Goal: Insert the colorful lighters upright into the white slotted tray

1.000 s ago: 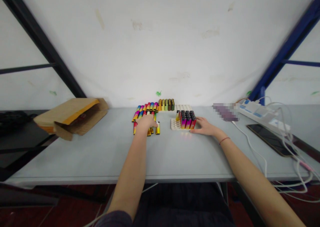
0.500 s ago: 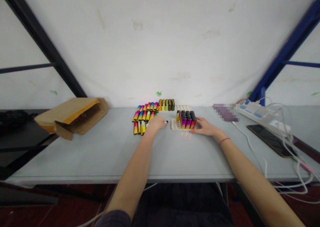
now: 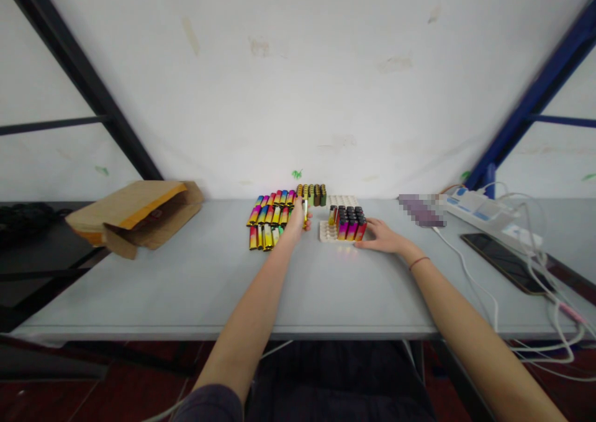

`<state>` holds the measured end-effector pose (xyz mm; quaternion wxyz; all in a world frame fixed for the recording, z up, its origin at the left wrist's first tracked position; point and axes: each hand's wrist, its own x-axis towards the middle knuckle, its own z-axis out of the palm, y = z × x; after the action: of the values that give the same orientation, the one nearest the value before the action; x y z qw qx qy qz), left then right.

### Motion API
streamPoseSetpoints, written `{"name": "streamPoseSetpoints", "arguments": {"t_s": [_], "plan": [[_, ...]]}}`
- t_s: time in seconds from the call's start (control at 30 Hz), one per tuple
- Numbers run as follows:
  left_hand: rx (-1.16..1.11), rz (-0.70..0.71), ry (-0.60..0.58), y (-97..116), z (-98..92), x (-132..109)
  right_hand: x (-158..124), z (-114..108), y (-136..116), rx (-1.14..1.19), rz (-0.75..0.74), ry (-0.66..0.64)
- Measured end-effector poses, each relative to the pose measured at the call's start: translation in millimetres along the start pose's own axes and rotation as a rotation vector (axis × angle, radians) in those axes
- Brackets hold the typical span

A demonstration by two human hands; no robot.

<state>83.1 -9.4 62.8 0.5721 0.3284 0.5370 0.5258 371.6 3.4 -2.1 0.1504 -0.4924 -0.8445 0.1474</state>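
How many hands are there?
2. The left hand, near the middle, holds a shiny lighter; the right hand is at the right end of the front white tray.

The light is soft and even; the wall (image 3: pixel 298 87) is bright, the floor (image 3: pixel 135 397) below rather dark. Lighters (image 3: pixel 352 228) throw a faint pink reflection on the desk (image 3: pixel 344 291). Small details are slightly blurred, the edges look stretched, and pixelation covers a purple object (image 3: pixel 424 215).

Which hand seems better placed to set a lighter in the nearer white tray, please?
Probably the left hand: it holds a lighter near the tray's unfilled left end, while the right hand rests at the opposite end.
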Motion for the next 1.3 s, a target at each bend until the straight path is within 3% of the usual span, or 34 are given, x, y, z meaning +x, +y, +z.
{"name": "streamPoseSetpoints", "arguments": {"t_s": [0.3,1.3], "plan": [[-0.017,0.058,-0.017,-12,0.1,6,-2,-2,-4,0.021,0.007,0.007],[-0.176,0.076,0.009,-8,5.0,2,-3,-4,-8,0.029,0.032,-0.003]]}}
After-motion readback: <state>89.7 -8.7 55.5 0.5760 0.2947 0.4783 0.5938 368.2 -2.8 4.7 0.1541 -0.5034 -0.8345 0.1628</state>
